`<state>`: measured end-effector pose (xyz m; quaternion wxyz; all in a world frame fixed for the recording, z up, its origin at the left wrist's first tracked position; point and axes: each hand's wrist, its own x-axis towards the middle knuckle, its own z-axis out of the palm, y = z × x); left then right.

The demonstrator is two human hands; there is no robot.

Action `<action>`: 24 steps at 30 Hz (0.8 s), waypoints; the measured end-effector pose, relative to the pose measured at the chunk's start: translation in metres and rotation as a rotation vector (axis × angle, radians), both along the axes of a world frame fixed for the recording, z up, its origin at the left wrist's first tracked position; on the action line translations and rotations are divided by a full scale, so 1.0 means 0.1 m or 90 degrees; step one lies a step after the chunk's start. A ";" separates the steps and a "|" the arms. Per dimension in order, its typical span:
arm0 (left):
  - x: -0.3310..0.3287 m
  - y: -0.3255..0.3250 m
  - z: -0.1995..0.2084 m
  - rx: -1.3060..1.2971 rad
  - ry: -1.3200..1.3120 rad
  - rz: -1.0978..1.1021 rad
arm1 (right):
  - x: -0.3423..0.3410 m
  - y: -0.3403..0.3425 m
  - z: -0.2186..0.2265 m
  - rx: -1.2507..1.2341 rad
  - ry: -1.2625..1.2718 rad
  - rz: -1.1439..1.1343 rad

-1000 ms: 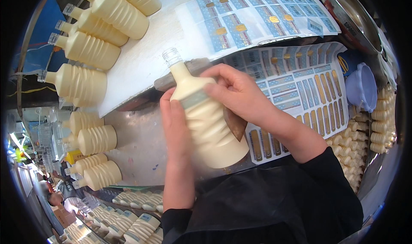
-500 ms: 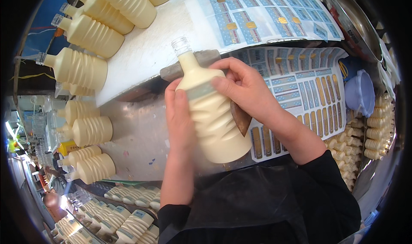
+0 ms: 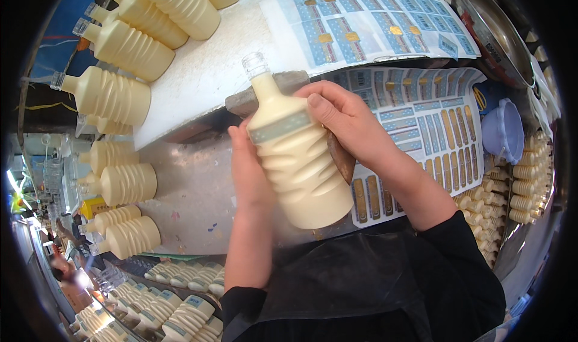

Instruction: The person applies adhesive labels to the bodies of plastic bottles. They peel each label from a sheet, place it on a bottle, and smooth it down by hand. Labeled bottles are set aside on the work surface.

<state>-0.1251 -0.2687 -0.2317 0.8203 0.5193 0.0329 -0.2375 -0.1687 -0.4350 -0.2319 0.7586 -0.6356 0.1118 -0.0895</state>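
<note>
A cream-coloured bottle (image 3: 304,182) with wavy ridges and a clear threaded neck lies tilted in front of me, neck pointing away. Around its shoulder runs a blue-grey patterned label strip (image 3: 282,127). My left hand (image 3: 245,167) holds the bottle's left side, its thumb raised at the edge and the other fingers hidden behind. At the right shoulder, my right hand (image 3: 340,114) grips with the thumb near the strip's end and fingers curled behind. A grey block (image 3: 241,103) sits under the neck. A brown wedge-shaped piece (image 3: 341,156) shows between the bottle and my right wrist.
Sheets of blue and gold labels (image 3: 415,134) spread to the right, with another label sheet (image 3: 361,26) on the white board (image 3: 198,71) behind. Cream bottles (image 3: 129,50) stand along the left. A lilac bucket (image 3: 503,131) and a metal basin (image 3: 497,26) are at far right.
My right thumb has lifted off the strip toward the bottle's right edge. My left thumb has slid off the front to the left, so more of the strip shows.
</note>
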 end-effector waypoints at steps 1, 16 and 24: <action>0.00 0.02 0.00 -0.021 0.029 -0.008 | 0.01 -0.01 -0.01 0.021 -0.017 0.003; 0.04 0.08 -0.12 0.007 0.002 -0.063 | -0.03 0.01 0.16 -0.140 0.087 0.009; 0.00 0.07 0.04 -0.047 0.040 -0.038 | -0.08 -0.35 0.35 -0.010 0.066 0.017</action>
